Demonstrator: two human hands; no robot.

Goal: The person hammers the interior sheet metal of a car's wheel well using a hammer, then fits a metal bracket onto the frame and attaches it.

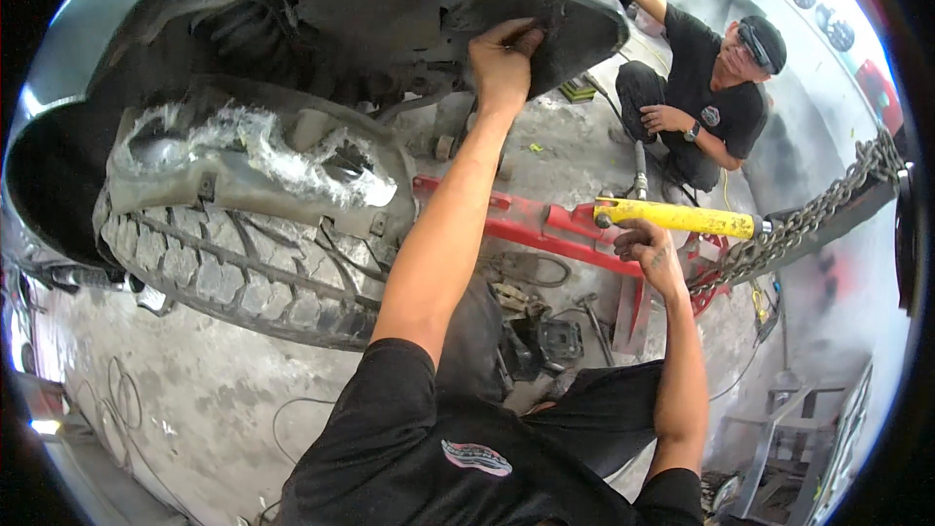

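My left hand [502,68] is raised to the dark panel [575,24] inside the vehicle's wheel arch, fingers curled; what they grip is hidden. My right hand [651,253], fingers loosely bent and apart, is just under a yellow hydraulic cylinder [682,215], near its left end. The cylinder lies across a red steel frame [516,234], with a heavy chain [808,214] at its right. A large tire [243,268] sits below a metal part with crumbly white patches [263,156], left of my left forearm.
A co-worker [721,97] in black crouches at the upper right, one arm raised toward the vehicle. Tools [541,341] and hoses [127,399] lie on the concrete floor [205,409]. A metal rack [799,429] stands at the lower right beside the pale wall.
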